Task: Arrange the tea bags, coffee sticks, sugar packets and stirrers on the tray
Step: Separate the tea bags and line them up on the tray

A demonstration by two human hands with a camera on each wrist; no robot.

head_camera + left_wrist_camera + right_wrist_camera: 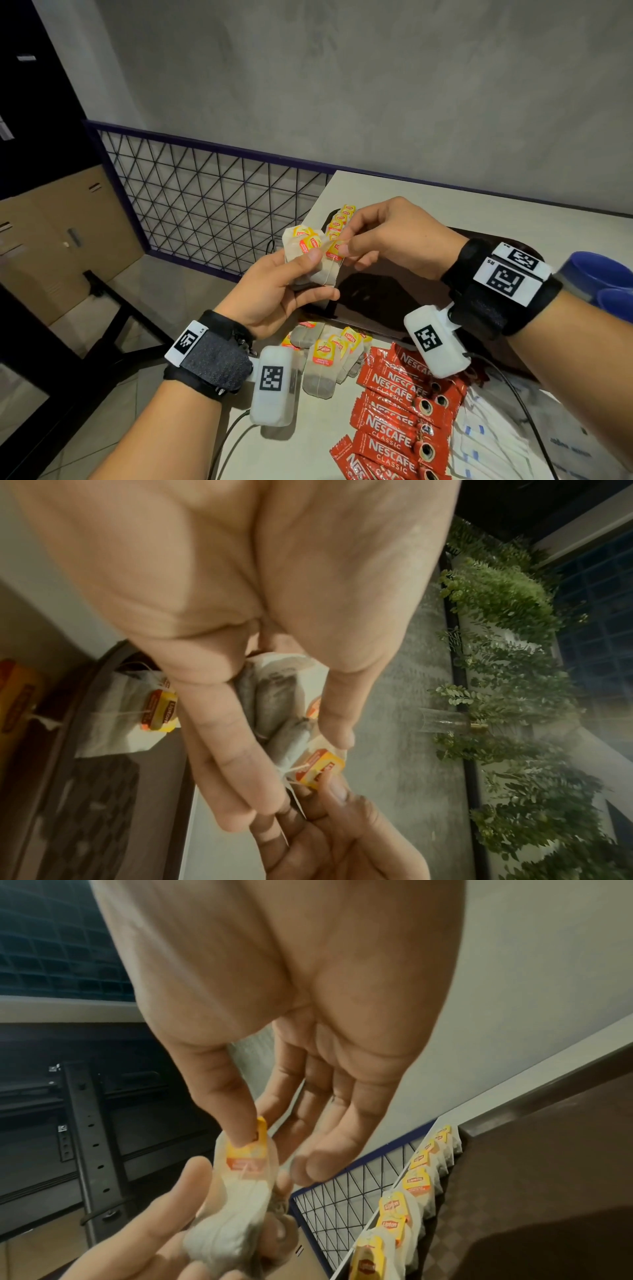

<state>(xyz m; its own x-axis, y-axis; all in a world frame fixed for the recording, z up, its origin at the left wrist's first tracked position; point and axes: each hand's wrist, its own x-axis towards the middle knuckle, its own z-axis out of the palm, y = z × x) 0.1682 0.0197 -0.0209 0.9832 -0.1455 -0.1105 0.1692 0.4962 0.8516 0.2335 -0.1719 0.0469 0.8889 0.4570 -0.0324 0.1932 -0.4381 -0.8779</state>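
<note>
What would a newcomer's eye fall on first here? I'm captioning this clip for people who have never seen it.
First, the two hands meeting mid-frame: the left hand grips a bunch of tea bags while the right hand pinches one yellow tag. Next, the red coffee sticks fanned on the table at lower right, and a row of tea bags along the dark tray's far edge.

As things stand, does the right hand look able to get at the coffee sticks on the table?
Probably not yet: the right hand is pinching a tea bag tag from the bunch the left hand holds. The coffee sticks lie uncovered below its wrist.
</note>
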